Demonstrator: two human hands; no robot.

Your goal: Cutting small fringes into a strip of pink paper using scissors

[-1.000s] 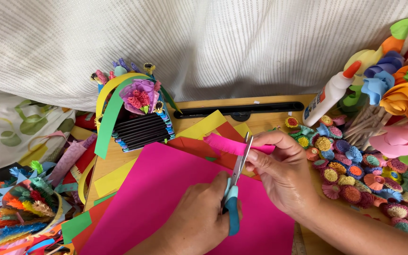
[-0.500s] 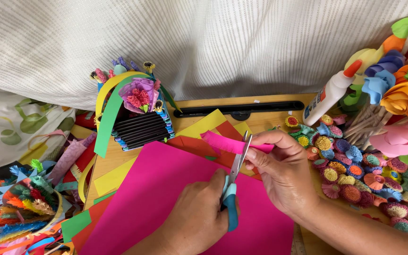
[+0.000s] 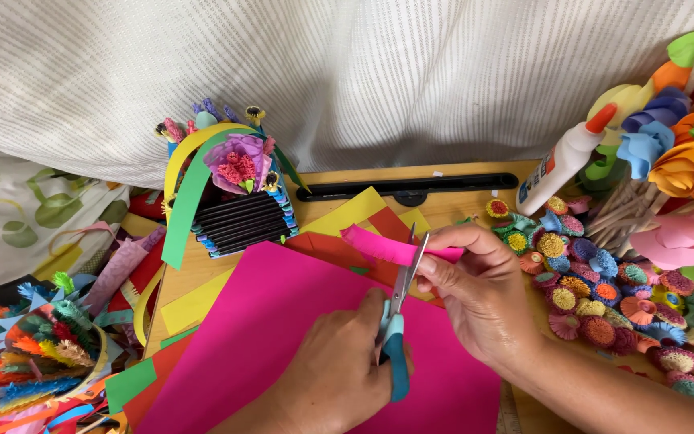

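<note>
Still cutting: left hand (image 3: 335, 378) grips scissors (image 3: 398, 321), right hand (image 3: 479, 293) pinches pink strip (image 3: 379, 245); positions unchanged.

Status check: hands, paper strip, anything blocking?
Left hand grips blue-handled scissors. Right hand pinches pink paper strip, blades astride it. Nothing blocking.

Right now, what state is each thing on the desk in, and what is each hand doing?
Left hand: closed on the scissors' handle.
Scissors: blades up, closed on the pink strip.
Pink strip: pinched at one end, partly cut.
Right hand: pinching the strip.
Glue bottle: capped, leaning.
Magenta sheet: flat, on top of other sheets.
Paper basket: upright, flowers on top.
</note>
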